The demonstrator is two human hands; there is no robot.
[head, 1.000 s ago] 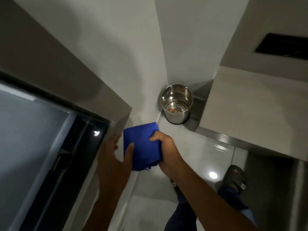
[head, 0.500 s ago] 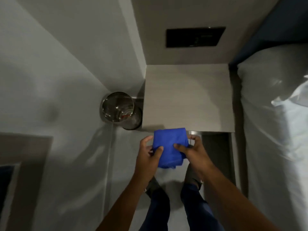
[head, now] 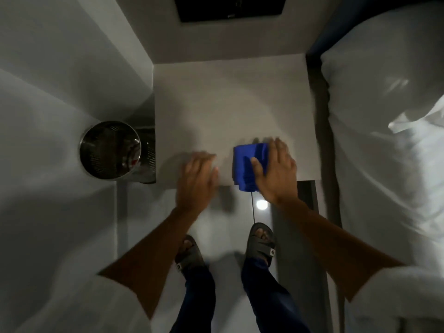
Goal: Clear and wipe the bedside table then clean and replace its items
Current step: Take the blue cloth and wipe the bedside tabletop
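Note:
The bedside table (head: 230,104) is a pale square top with nothing standing on it, seen from straight above. A folded blue cloth (head: 247,164) lies on its front edge, right of centre, partly hanging over. My right hand (head: 276,171) presses flat on the cloth, thumb across it. My left hand (head: 197,176) hovers beside it over the table's front left edge, fingers spread and blurred, holding nothing.
A round steel bin (head: 113,150) stands on the floor left of the table, against the wall. The bed with white bedding (head: 384,140) runs along the right. A dark panel (head: 230,8) sits on the wall behind the table. My sandalled feet (head: 262,241) stand below.
The view swung from the bin corner onto the table. The cloth went from both hands down onto the table's front edge; my left hand let go and moved left.

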